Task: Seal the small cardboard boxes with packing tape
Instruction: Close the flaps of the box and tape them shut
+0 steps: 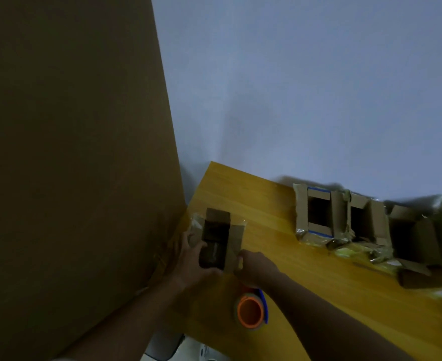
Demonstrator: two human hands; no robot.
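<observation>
A small open cardboard box (218, 238) stands on the yellow wooden table (279, 256) near its left edge, flaps up, with bits of clear tape on them. My left hand (191, 259) grips the box's near left side, fingers curled over its rim. My right hand (256, 264) pinches the box's right flap at its near corner. A tape dispenser with an orange core and blue frame (251, 311) lies on the table just below my right wrist.
Three more open small boxes (318, 214) (365, 222) (417, 238) with loose tape stand in a row at the table's far right. A large brown cardboard sheet (71, 152) leans upright on the left, against the table edge. A white wall rises behind.
</observation>
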